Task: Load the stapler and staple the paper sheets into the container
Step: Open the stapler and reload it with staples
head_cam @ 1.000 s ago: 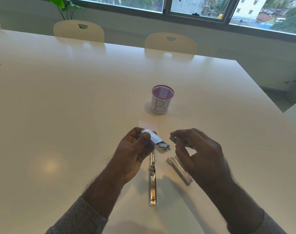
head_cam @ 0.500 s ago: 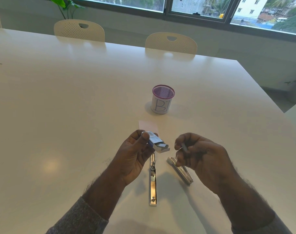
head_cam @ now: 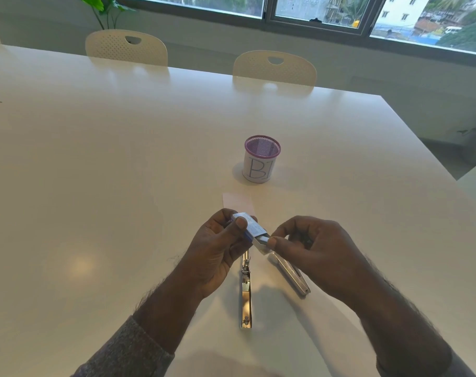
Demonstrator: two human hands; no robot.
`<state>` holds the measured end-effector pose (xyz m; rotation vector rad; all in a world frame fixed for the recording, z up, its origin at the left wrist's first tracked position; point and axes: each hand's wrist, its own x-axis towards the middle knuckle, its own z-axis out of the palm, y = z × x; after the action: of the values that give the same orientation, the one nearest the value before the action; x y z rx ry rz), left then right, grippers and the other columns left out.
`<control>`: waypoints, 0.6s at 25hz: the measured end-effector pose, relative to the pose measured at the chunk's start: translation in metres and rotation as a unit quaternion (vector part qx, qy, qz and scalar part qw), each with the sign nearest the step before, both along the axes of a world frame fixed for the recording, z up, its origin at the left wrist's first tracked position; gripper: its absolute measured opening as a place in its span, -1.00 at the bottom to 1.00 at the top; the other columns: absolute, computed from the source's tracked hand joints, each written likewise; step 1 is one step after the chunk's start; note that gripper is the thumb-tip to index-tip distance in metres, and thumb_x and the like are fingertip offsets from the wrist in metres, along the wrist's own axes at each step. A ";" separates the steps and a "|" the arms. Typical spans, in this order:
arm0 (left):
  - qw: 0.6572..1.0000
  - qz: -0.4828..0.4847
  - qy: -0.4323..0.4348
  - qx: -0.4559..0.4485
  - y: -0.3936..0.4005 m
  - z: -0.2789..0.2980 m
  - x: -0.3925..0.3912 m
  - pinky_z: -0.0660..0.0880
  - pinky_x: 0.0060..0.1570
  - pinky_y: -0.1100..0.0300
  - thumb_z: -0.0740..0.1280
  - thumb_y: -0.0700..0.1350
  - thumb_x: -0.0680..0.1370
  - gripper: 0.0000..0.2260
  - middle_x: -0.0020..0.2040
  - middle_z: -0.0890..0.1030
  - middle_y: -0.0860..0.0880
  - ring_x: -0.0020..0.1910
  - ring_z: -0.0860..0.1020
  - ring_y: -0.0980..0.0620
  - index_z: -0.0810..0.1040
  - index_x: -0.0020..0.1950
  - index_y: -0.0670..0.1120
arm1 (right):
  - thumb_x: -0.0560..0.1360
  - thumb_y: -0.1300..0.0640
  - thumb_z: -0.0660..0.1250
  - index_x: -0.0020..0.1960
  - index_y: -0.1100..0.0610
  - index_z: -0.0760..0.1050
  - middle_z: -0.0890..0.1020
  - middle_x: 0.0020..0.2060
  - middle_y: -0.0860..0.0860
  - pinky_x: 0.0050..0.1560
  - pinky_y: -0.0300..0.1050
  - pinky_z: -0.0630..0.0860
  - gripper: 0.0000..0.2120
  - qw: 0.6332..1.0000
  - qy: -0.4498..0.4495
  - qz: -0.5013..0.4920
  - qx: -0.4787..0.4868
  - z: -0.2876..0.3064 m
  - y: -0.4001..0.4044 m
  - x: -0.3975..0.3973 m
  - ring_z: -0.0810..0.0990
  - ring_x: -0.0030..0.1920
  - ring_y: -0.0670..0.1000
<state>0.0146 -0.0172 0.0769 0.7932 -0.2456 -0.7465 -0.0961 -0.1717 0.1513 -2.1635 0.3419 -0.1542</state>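
My left hand grips a small white and blue staple box above the table, its inner tray slid out toward the right. My right hand is just right of it, with the thumb tip touching the tray's end. A small grey staple strip shows between that hand's curled fingers. Below the hands the metal stapler lies opened on the table, its upper arm splayed out to the right. Pale pink paper sheets lie flat just beyond the hands. The pink mesh container, labelled "BI", stands upright behind them.
The white table stretches wide to the left and far side, and its right edge runs diagonally. Two white chairs stand at the far edge, with a plant and windows behind.
My right hand, holding the staple strip, moved left to the staple box and its thumb now touches the pulled-out tray. My left hand stayed nearly still.
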 end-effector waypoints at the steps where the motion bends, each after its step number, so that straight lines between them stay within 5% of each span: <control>1: 1.000 -0.001 -0.001 0.002 0.000 0.000 0.000 0.64 -0.12 0.19 0.69 0.03 0.17 -0.55 -0.07 0.67 -0.16 -0.11 0.68 -0.06 0.61 -0.11 -0.13 | 0.42 -0.11 0.45 -0.20 -0.14 0.64 0.48 -0.52 -0.13 -0.42 -0.38 0.32 -0.92 1.000 0.001 -0.002 -0.019 0.000 0.000 0.000 0.37 -0.49 -0.17; 6: 1.000 -0.025 -0.002 -0.005 0.000 -0.002 0.001 0.64 -0.08 0.19 0.66 0.02 0.23 -0.64 -0.03 0.67 -0.15 -0.09 0.67 -0.03 0.64 -0.12 -0.09 | 0.46 -0.07 0.42 -0.11 -0.23 0.66 0.62 -0.37 -0.11 -0.33 -0.32 0.38 -0.94 0.998 -0.009 0.005 -0.055 -0.001 0.001 0.001 0.52 -0.33 -0.16; 15: 0.999 -0.042 0.004 -0.019 0.000 -0.004 0.002 0.63 -0.12 0.22 0.64 0.01 0.29 -0.72 -0.03 0.69 -0.12 -0.05 0.68 -0.04 0.66 -0.11 -0.05 | 0.39 -0.20 0.43 -0.17 -0.21 0.62 0.51 -0.45 -0.20 -0.43 -0.34 0.31 -0.91 0.997 -0.014 -0.004 -0.078 0.001 -0.004 0.001 0.42 -0.42 -0.20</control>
<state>0.0165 -0.0177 0.0730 0.7476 -0.2871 -0.8211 -0.0955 -0.1753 0.1523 -2.3109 0.3315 -0.2224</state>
